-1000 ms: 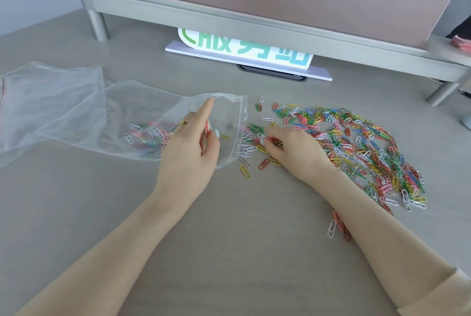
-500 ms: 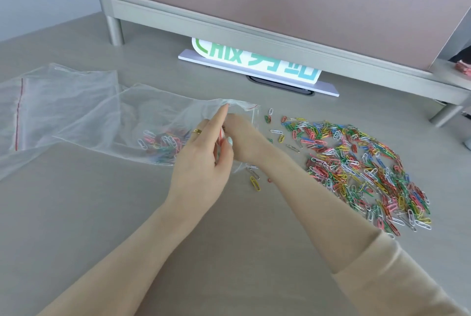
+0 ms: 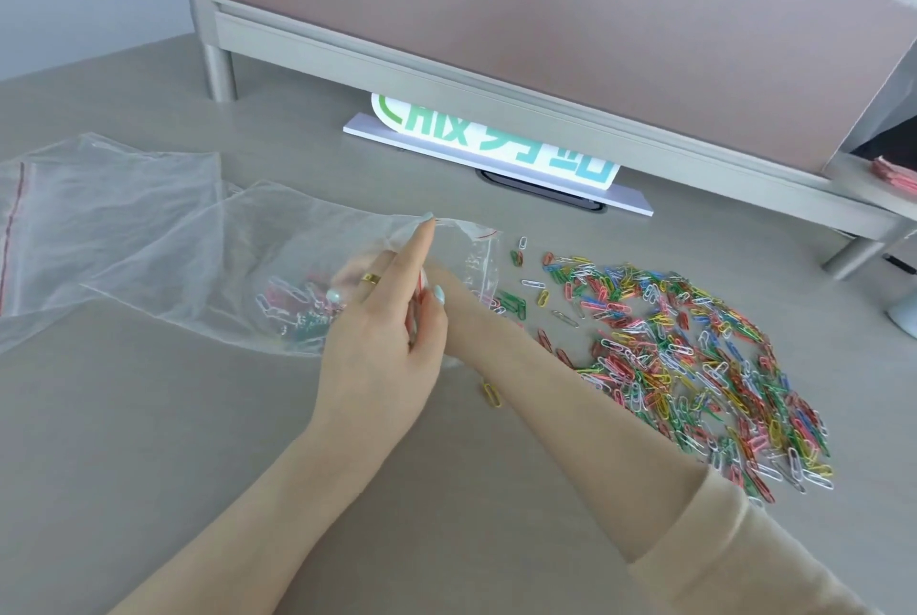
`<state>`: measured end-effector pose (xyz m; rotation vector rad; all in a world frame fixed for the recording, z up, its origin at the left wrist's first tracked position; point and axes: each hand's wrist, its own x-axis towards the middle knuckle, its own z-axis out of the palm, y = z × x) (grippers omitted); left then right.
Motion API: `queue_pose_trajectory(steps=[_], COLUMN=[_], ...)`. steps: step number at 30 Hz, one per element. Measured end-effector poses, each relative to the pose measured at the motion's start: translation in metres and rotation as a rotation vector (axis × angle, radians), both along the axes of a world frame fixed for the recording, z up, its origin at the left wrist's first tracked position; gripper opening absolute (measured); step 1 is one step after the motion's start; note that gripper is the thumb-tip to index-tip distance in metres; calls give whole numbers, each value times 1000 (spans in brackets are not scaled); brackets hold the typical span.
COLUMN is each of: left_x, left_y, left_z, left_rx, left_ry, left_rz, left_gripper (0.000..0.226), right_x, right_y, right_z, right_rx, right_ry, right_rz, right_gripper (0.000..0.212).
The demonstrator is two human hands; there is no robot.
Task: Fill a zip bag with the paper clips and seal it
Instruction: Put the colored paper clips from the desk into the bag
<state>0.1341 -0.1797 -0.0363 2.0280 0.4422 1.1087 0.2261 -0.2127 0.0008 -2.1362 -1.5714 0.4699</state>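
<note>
Two bare forearms in view, each ending in a bare hand. On the left hand [image 3: 382,366], a gold ring [image 3: 370,278] with a wide flat band, worn on one of the middle fingers, close to the knuckle. Fingernails painted in pale mint colour, glossy, cut rather long and rounded; visible on thumb, index and one more finger. On the right arm, a cream sleeve [image 3: 734,550] of soft knitted cloth, pushed up to the middle of the forearm, with a ribbed cuff. Right hand [image 3: 347,274] blurred behind clear plastic, details not readable.
</note>
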Motion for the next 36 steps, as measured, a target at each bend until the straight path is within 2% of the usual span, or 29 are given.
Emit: queue_pose_trajectory(steps=[4, 8, 10, 12, 19, 24, 30, 33, 36], left_x=[-1, 0, 1, 2, 3, -1, -1, -1, -1], left_y=[5, 9, 8, 8, 17, 20, 24, 26, 33], left_z=[2, 1, -1, -3, -6, -3, -1, -1, -2], left_rx=[-1, -34, -57, -54, -64, -94, -126, -143, -176], left_ry=[4, 19, 24, 21, 23, 16, 2, -19, -37], left_rz=[52, 83, 65, 47, 96, 126, 156, 178, 203], left_gripper=[54, 54, 54, 51, 47, 49, 49, 48, 49], right_x=[25, 70, 92, 112, 137, 133, 89, 76, 62], right_y=[-17, -36, -36, -32, -26, -47, -81, -77, -59], right_z=[-5, -4, -10, -18, -31, -41, -41, -34, -32], right_rx=[242, 448, 465, 341, -51, -64, -32, -32, 60], right_ry=[-49, 84, 156, 103, -44, -64, -68, -112, -94], right_rz=[-116, -424, -606, -688, -502, -410, -303, -330, -321], right_gripper=[28, 32, 26, 27, 35, 40, 37, 34, 32])
